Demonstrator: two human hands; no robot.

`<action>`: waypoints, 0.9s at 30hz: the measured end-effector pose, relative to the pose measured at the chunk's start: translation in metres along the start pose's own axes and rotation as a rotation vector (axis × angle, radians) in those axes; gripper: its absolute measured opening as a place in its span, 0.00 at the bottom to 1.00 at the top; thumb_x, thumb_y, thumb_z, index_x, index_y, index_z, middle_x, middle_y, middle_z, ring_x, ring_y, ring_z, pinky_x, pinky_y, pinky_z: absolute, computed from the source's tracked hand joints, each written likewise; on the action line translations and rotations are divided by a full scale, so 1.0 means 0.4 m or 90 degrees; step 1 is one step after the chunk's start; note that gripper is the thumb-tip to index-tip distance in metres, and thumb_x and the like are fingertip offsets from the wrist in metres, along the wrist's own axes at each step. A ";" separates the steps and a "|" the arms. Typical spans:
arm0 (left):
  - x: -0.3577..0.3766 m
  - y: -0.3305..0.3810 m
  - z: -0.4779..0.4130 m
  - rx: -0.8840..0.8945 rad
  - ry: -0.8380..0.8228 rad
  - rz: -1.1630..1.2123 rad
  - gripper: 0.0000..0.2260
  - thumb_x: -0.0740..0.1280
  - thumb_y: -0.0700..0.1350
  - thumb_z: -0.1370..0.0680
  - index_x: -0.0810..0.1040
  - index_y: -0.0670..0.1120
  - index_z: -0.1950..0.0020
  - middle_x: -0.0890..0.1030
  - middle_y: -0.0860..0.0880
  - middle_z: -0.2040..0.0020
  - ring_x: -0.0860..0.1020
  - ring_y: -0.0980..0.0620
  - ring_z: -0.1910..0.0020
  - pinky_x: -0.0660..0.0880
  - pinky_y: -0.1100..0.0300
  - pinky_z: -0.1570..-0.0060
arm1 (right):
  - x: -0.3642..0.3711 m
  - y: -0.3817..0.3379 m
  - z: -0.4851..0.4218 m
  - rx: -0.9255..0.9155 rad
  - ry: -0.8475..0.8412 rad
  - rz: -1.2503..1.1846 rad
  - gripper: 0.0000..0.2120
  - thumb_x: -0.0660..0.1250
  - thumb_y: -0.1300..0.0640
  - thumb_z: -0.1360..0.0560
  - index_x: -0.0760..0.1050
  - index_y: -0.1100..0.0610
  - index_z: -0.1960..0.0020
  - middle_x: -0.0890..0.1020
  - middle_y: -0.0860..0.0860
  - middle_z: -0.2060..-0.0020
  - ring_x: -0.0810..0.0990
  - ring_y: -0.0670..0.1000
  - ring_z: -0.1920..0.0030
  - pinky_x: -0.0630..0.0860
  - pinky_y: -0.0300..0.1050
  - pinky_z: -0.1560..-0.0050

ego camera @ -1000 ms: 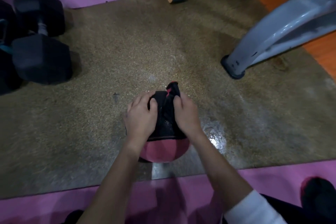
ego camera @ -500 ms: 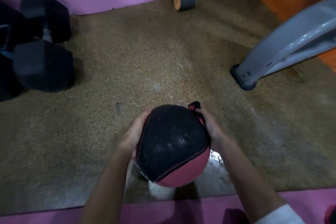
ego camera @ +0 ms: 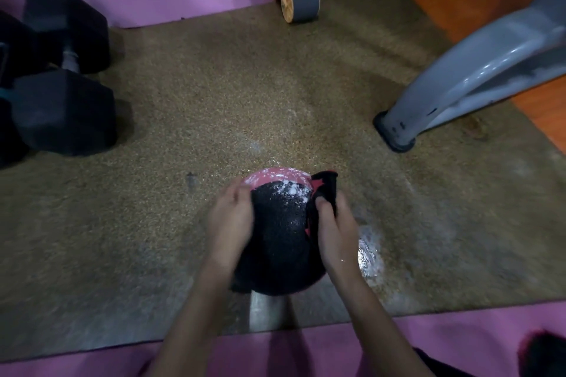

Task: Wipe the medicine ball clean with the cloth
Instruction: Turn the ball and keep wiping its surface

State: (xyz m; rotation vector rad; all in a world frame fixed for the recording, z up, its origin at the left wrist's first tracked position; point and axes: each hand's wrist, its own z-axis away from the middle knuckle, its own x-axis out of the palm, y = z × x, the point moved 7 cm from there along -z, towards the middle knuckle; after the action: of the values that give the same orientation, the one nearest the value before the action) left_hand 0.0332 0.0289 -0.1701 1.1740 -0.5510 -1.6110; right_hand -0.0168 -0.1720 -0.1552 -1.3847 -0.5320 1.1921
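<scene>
Black medicine ball (ego camera: 275,242) touched by left hand (ego camera: 230,220); right hand (ego camera: 334,231) grips cloth (ego camera: 326,188).

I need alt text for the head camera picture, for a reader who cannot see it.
Two bare hands work on a black and pink medicine ball over a brown mat: the left hand rests on its left side, the right hand grips a black and red cloth against its right side. Black dumbbells lie at the left.
</scene>
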 end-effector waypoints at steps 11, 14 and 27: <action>-0.013 0.028 0.111 0.140 0.130 -0.210 0.31 0.43 0.62 0.24 0.69 0.56 0.26 0.70 0.53 0.25 0.64 0.49 0.24 0.61 0.39 0.28 | 0.105 -0.117 -0.006 -0.064 -0.053 0.238 0.18 0.54 0.51 0.23 0.78 0.55 0.42 0.78 0.55 0.43 0.70 0.61 0.33 0.66 0.54 0.34; -0.039 0.025 0.097 0.098 0.135 -0.166 0.29 0.45 0.60 0.24 0.72 0.56 0.28 0.71 0.53 0.26 0.67 0.49 0.26 0.62 0.40 0.28 | 0.124 -0.127 0.161 -0.190 -0.023 0.266 0.21 0.51 0.49 0.19 0.71 0.51 0.29 0.70 0.46 0.28 0.53 0.51 0.22 0.44 0.46 0.23; -0.032 0.014 0.020 0.048 0.095 -0.160 0.27 0.48 0.56 0.24 0.73 0.55 0.29 0.73 0.53 0.27 0.68 0.45 0.27 0.56 0.33 0.27 | 0.144 -0.140 0.177 -0.283 -0.026 0.385 0.23 0.50 0.50 0.20 0.72 0.55 0.30 0.72 0.50 0.29 0.63 0.53 0.24 0.49 0.47 0.25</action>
State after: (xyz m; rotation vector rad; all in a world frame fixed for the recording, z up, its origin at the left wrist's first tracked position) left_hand 0.0287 0.0367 -0.1568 1.4530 -0.3821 -1.7076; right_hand -0.0385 -0.0775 -0.1095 -1.9936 -0.4314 1.6504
